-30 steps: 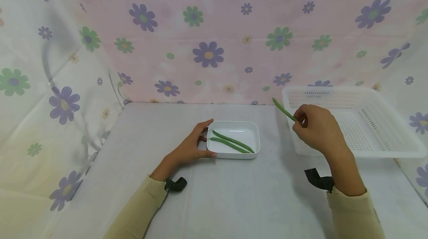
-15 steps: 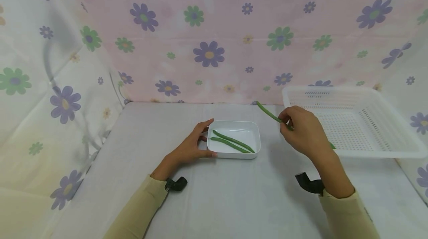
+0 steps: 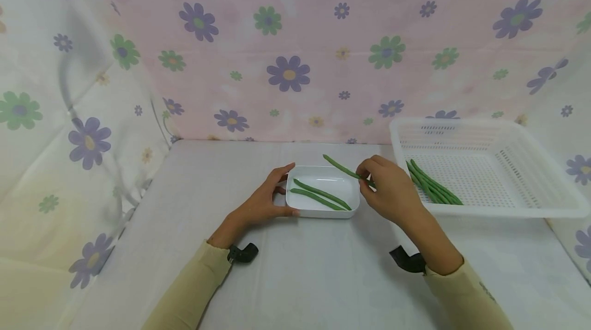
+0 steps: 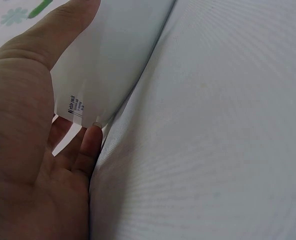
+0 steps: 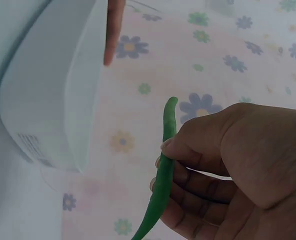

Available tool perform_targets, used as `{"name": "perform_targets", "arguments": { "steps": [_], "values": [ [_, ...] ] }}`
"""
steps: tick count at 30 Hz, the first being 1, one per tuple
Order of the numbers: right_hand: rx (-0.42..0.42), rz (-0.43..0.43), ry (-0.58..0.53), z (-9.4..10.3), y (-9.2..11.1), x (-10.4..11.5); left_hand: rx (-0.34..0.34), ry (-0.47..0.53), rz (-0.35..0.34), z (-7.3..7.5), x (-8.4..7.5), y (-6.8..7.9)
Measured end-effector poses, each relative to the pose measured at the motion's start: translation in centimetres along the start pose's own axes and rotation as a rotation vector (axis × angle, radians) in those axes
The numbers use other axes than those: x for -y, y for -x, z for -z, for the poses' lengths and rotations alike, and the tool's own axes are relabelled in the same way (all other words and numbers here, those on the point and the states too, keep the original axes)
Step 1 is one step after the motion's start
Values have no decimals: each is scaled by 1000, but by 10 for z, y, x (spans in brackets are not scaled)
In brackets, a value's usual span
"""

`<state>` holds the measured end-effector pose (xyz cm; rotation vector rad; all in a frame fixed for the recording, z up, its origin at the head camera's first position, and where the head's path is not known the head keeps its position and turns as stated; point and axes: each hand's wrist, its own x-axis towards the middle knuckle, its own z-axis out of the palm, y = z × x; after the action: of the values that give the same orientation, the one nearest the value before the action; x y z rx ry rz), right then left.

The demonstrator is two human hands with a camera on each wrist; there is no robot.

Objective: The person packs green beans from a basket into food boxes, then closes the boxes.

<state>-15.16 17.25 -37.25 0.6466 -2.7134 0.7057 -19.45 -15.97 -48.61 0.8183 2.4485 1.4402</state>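
Note:
My left hand (image 3: 258, 208) holds a small white rectangular dish (image 3: 323, 214) by its left end, thumb on the near side and fingers at the far side. Two green beans (image 3: 318, 199) lie inside it. My right hand (image 3: 392, 191) pinches another green bean (image 3: 341, 167) between thumb and fingers, above the dish's right end. In the right wrist view this bean (image 5: 163, 185) sticks out past both sides of the pinch, apart from the dish (image 5: 38, 90). The left wrist view has the thumb along the dish wall (image 4: 113, 45), beside small printed text.
A white perforated plastic basket (image 3: 512, 211) stands at the right, with several green beans (image 3: 431, 183) in its left part. White cloth covers the table (image 3: 300, 273). Flower-patterned curtains (image 3: 314, 37) hang behind and at both sides.
My right hand has moved left from the basket to the dish with the bean in its pinch. Beans in the basket have come into sight behind it. My left hand stays on the dish.

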Motion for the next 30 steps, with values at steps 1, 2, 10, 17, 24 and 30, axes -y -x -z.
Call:
{"name": "perform_targets", "arguments": {
  "steps": [1,2,10,17,24,30],
  "values": [
    [6,5,-3,-3,0,1,1,-1,1,0,0,0],
    [10,12,-10,-6,0,1,3,0,0,0,0,0],
    [35,76,-45,-30,-1,6,3,6,0,-1,-1,0],
    [68,98,-62,-49,-5,9,-1,18,12,0,-1,1],
    [62,79,-57,-61,-7,10,-1,0,-8,0,-1,1],
    [60,59,-62,-68,-11,11,-4,-2,5,-1,-1,0]
  ]
}}
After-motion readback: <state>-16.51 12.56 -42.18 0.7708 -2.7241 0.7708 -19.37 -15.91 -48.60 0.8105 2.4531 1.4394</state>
